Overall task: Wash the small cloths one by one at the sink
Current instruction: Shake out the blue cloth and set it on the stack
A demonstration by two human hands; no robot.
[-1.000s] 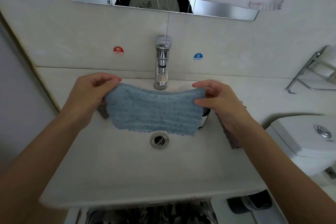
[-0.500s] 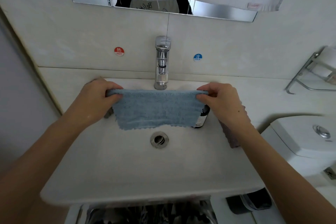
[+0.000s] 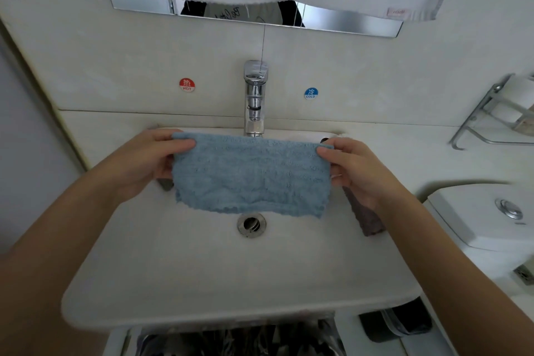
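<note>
We pinch the top corners of the blue cloth [image 3: 251, 176] with our left hand [image 3: 147, 162] and right hand [image 3: 355, 170], holding it flat over the sink [image 3: 202, 269] below the tap [image 3: 255, 95], probably so water can reach it.

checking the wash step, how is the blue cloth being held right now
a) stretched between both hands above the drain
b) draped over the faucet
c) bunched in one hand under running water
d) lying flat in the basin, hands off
a: the left hand and right hand each pinch an upper corner of the blue cloth, which hangs spread above the drain; no water is visibly running from the faucet.
</note>
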